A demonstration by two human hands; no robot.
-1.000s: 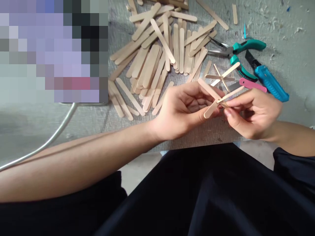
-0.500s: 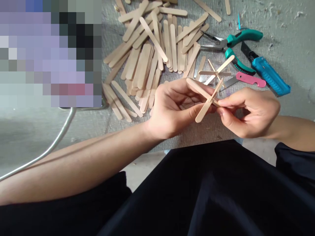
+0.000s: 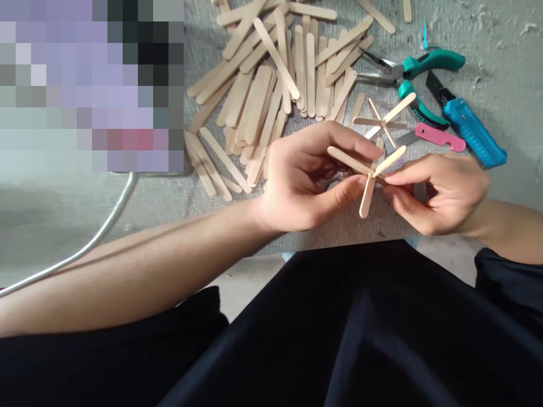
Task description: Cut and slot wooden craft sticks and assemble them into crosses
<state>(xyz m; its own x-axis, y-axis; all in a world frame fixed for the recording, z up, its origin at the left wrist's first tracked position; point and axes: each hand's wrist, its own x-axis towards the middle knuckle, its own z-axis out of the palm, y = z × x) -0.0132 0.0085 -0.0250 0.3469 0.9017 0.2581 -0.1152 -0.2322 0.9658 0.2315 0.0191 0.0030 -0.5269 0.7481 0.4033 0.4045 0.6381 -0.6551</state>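
Observation:
A small cross-shaped assembly of wooden popsicle sticks [image 3: 366, 198] is held between my two hands above the table. My left hand [image 3: 314, 178] is curled behind it from the left, with its thumb tip at the joint where the sticks meet. From the other side, my right hand [image 3: 436, 192] pinches a short stick end near that joint between thumb and forefinger. Just beyond my fingers lies another crossed-stick assembly [image 3: 399, 106] on the table. Part of the held joint is hidden by my fingertips.
A large heap of loose popsicle sticks [image 3: 254, 104] covers the table beyond my left hand. Green-handled pliers [image 3: 441, 61], a blue utility knife [image 3: 477, 135] and a pink folding knife [image 3: 441, 137] lie at the right. A white cable [image 3: 114, 212] crosses the left side.
The held assembly has been turned, so its arms now spread in different directions. My left fingertips have come closer to its joint. The view has shifted slightly.

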